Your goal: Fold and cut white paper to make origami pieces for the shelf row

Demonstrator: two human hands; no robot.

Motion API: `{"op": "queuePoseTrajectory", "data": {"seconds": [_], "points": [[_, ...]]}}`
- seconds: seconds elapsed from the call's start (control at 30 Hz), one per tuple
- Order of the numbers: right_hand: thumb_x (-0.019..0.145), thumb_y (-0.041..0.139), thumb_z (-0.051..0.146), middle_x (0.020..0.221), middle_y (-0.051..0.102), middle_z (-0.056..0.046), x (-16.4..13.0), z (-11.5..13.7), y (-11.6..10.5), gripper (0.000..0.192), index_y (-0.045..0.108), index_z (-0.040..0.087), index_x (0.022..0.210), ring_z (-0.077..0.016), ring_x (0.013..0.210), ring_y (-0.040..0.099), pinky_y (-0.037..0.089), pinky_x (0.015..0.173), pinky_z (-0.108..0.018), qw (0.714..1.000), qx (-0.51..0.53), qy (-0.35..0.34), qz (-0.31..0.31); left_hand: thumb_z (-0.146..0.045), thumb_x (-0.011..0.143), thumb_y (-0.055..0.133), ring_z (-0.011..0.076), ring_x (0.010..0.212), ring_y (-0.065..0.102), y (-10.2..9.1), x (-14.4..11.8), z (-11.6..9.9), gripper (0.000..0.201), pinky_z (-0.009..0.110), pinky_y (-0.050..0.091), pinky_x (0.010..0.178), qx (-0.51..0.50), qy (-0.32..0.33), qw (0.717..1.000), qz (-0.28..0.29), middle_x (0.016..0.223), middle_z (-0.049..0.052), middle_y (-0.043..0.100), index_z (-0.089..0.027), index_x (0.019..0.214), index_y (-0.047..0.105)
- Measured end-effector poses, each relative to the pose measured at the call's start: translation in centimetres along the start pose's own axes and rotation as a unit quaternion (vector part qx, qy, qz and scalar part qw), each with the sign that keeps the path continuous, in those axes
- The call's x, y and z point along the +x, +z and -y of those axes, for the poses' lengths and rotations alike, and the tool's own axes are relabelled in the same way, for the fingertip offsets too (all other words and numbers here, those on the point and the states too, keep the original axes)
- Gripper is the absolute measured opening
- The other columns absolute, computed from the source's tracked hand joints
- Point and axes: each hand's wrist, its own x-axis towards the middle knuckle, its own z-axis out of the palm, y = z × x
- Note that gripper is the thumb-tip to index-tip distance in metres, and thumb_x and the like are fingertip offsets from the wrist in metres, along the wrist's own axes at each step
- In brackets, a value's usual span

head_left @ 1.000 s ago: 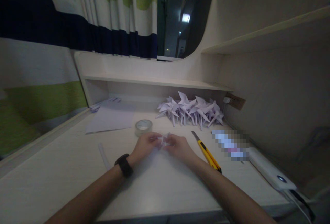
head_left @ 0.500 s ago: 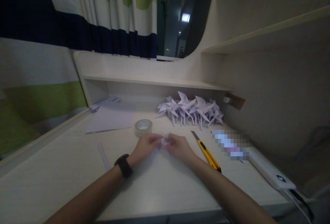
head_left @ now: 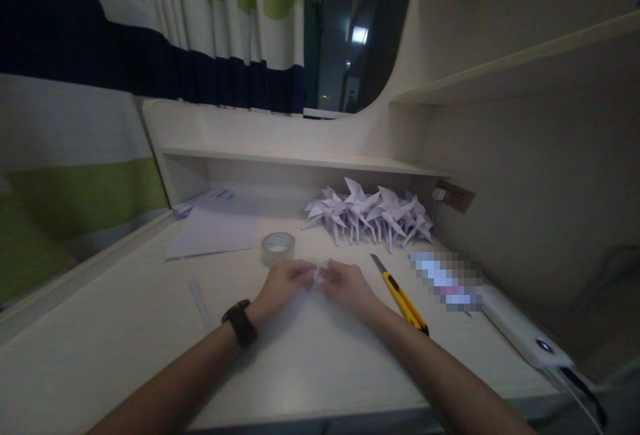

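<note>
Between my fingertips is a small piece of folded white paper (head_left: 317,277), mostly covered by the fingers. My left hand (head_left: 286,286), with a dark watch on its wrist, pinches it from the left. From the other side my right hand (head_left: 346,283) is closed on the same paper. Just behind my left hand stands a roll of clear tape (head_left: 278,249). A yellow utility knife (head_left: 404,300) lies right of my right hand, its blade out and pointing away. Left of my watch lies a narrow white paper strip (head_left: 201,303), partly behind the forearm.
Several white paper pinwheels (head_left: 370,211) are heaped at the back right. Sheets of white paper (head_left: 215,225) lie at the back left. A blurred-out object (head_left: 447,281) and a white power bank-like box with cables (head_left: 525,328) lie along the right wall.
Almost nothing differs. Both hands keep their pinch on the paper, and the fingers have shifted only very slightly.
</note>
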Motion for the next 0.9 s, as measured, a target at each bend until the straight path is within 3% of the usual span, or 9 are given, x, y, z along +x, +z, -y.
{"op": "queuePoseTrajectory", "data": {"seconds": [0.23, 0.6, 0.9], "points": [[0.071, 0.075, 0.026, 0.072, 0.070, -0.002, 0.00, 0.18, -0.16, 0.016, 0.069, 0.017, 0.082, -0.0145, 0.063, 0.062, 0.039, 0.056, -0.022, 1.000, -0.015, -0.002, -0.006, -0.021, 0.080, 0.053, 0.0165, 0.068, 0.062, -0.02, -0.06, -0.15, 0.019, 0.026, 0.042, 0.065, 0.047, 0.019, 0.999, 0.015, 0.070, 0.003, 0.070, -0.016, 0.074, 0.071], [0.073, 0.074, 0.026, 0.076, 0.072, -0.004, 0.07, 0.47, -0.41, 0.015, 0.070, 0.016, 0.083, -0.0168, 0.067, 0.065, 0.042, 0.060, -0.024, 1.000, -0.020, 0.004, 0.003, -0.022, 0.082, 0.054, 0.0172, 0.071, 0.064, 0.04, -0.21, -0.37, 0.019, 0.027, 0.046, 0.069, 0.055, 0.022, 0.998, 0.006, 0.078, 0.003, 0.073, -0.019, 0.081, 0.073], [0.069, 0.074, 0.017, 0.082, 0.073, -0.004, 0.32, 0.13, -0.37, 0.019, 0.071, 0.016, 0.088, -0.0171, 0.072, 0.065, 0.048, 0.067, -0.026, 0.995, 0.099, -0.005, 0.006, -0.019, 0.080, 0.055, 0.0192, 0.076, 0.066, -0.09, -0.25, -0.08, 0.022, 0.029, 0.047, 0.072, 0.071, 0.019, 0.997, -0.019, 0.084, 0.003, 0.075, -0.020, 0.089, 0.075]]}}
